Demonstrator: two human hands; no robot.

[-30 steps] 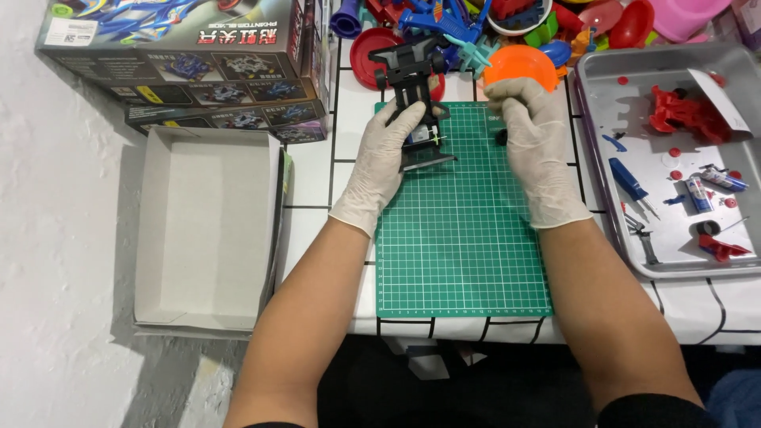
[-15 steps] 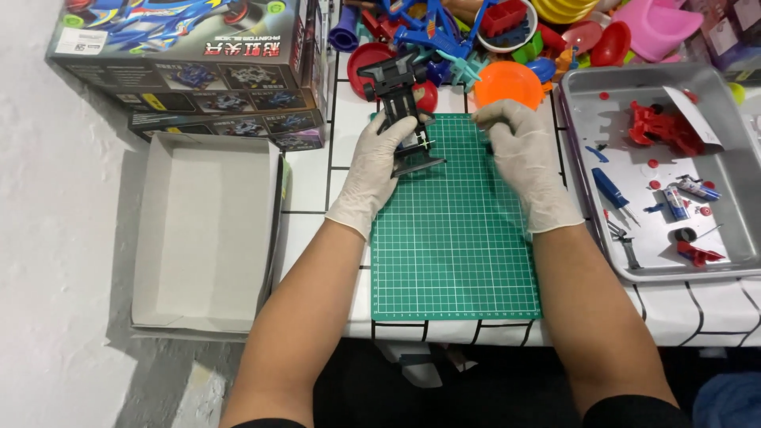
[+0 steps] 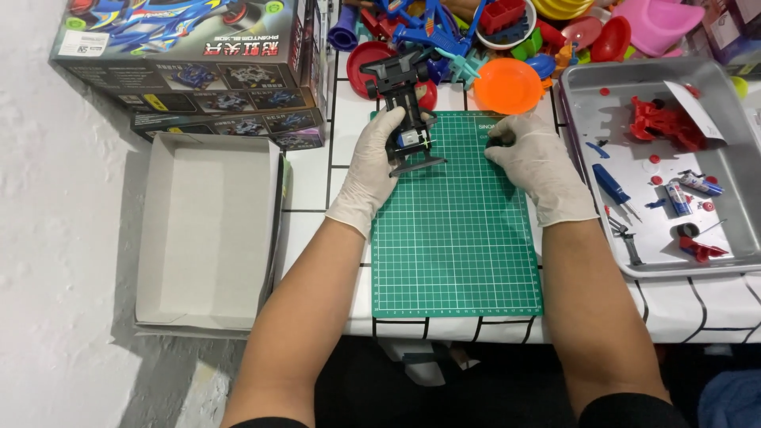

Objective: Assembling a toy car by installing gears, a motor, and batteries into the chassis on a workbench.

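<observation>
A black toy car chassis (image 3: 406, 107) stands at the far left corner of a green cutting mat (image 3: 456, 238). My left hand (image 3: 372, 170), in a white glove, grips the chassis from its left side. My right hand (image 3: 535, 162), also gloved, rests on the mat's far right part with its fingers curled; whether a small part is pinched in them is hidden. An orange bowl (image 3: 507, 85) sits just beyond the right hand.
A metal tray (image 3: 594, 103) on the right holds a red car body (image 3: 666, 123), a blue screwdriver (image 3: 612, 184) and small parts. An open white box lid (image 3: 208, 230) lies on the left, a printed kit box (image 3: 190, 55) behind it. Colourful plastic toys (image 3: 507, 28) crowd the far edge.
My right hand has drawn back from the orange bowl and down onto the mat. The left hand keeps its hold on the chassis. The view has shifted slightly.
</observation>
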